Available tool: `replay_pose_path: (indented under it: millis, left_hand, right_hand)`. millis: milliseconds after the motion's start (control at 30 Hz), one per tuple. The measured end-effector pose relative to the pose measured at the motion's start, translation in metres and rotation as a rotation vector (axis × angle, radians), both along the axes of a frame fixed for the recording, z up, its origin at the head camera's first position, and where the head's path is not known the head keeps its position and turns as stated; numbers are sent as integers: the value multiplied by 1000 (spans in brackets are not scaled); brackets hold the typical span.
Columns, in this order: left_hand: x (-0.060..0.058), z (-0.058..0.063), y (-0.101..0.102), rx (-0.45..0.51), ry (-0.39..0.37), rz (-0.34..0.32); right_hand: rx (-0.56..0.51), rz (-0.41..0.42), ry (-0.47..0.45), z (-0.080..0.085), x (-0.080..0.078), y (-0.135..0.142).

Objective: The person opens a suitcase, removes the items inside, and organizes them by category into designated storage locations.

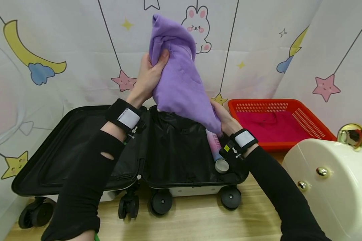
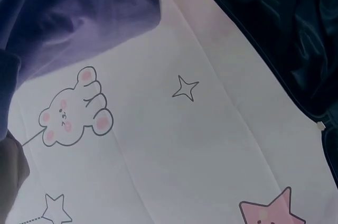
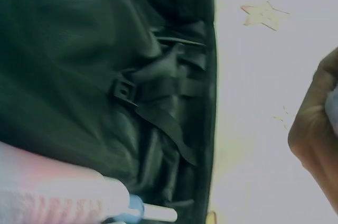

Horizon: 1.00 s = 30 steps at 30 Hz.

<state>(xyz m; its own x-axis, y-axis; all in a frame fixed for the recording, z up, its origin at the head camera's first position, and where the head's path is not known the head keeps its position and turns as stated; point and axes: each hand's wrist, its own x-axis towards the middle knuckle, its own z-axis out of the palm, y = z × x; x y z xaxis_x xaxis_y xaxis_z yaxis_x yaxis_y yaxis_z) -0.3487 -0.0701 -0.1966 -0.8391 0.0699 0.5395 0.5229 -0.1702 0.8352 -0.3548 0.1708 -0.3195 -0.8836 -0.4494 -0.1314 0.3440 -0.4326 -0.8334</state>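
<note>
A folded purple cloth [image 1: 181, 80], perhaps a garment, hangs at a tilt above the open suitcase [image 1: 175, 154]. My left hand [image 1: 151, 73] grips its upper left side, thumb across the front. At the lower right corner, my right hand [image 1: 224, 117] holds the cloth, its fingers mostly hidden behind the fabric. Purple fabric [image 2: 79, 23] also fills the top left of the left wrist view. Below my right hand, a pink and blue bottle [image 1: 214, 144] lies along the suitcase's right side, with a small round container [image 1: 221, 166] beside its lower end.
Behind the suitcase on the right stands a red basket [image 1: 277, 146] with magenta cloth [image 1: 268, 127] inside. A cream rounded case [image 1: 328, 187] with gold knobs is at the right front. A patterned curtain [image 1: 87, 67] backs the scene. Black wheels [image 1: 162, 202] face the front.
</note>
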Motion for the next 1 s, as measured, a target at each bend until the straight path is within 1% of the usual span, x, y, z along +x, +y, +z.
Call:
replay_pose_path:
  millis: [33,100,167,233,300,400,433,500,600,667,767,833,867,933,1000]
  left_hand:
    - [0,-1,0,-20,6,27]
    - [-1,-5,-1,-90,19,93]
    - [-3,-10,-2,-171,20,154]
    - [-6,-18,-2,-253,0,202]
    - [-8,-26,2,-316,-44,229]
    - [-10,-37,14,-387,-162,239]
    - [-11,-41,20,-404,-200,230]
    - [-14,-49,32,-435,-270,210]
    - [-16,-61,52,-453,-341,145]
    - [-18,-68,65,-453,-380,80]
    - [-19,-78,82,-460,-400,-26]
    - [-19,-82,92,-480,-373,-84]
    - [-19,-84,96,-498,-341,-103]
    - [-20,-88,106,-544,-257,-128]
    - [-21,-93,115,-610,-150,-127]
  right_hand:
    - [3,-54,-4,3,-1,4]
    - [53,-141,15,9,-4,13]
    - [150,-221,80,16,-8,25]
    - [281,-311,157,24,-12,38]
    - [418,-374,248,35,-17,51]
    - [639,-419,408,54,-24,69]
    - [722,-420,464,60,-25,74]
    - [894,-396,581,74,-30,85]
    - [1158,-369,702,93,-34,99]
    - [1308,-353,752,103,-35,107]
    - [1509,-337,768,114,-35,118]
    - [1610,-307,765,120,-35,124]
    - [1671,-292,759,122,-36,128]
    - [1790,-266,757,124,-36,134]
    - [1881,-250,770,124,-37,141]
